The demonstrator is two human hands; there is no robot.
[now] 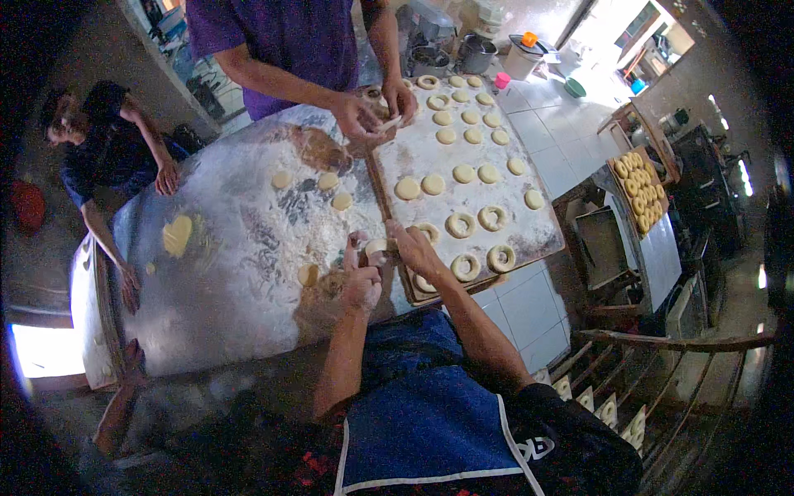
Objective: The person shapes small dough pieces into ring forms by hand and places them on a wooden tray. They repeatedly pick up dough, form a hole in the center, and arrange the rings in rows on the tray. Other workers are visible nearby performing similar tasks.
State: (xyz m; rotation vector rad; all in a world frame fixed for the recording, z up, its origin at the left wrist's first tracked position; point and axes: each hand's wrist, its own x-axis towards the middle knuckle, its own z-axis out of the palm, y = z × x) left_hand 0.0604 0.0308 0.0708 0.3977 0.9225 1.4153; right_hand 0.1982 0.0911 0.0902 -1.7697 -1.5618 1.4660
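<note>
Between my two hands, over the near left edge of a floured board, is a pale piece of dough [378,246], seemingly a ring. My left hand [361,281] grips its left side, fingers curled and pointing up. My right hand [420,255] pinches its right side; the fingertips are partly hidden. Just right of my hands, raw dough rings [465,266] lie on the board [529,236], one partly behind my right hand. Farther up the board sit several flat dough discs [432,183]. A few more discs [308,274] rest on the floured metal table [240,289] to my left.
Across the table a person in a purple shirt [277,50] handles dough with both hands [364,116]. Another person [107,149] leans on the table's left side, and a further arm [120,405] reaches in below. At right, a tray of dough rings [638,192] stands beside a wooden railing [670,341].
</note>
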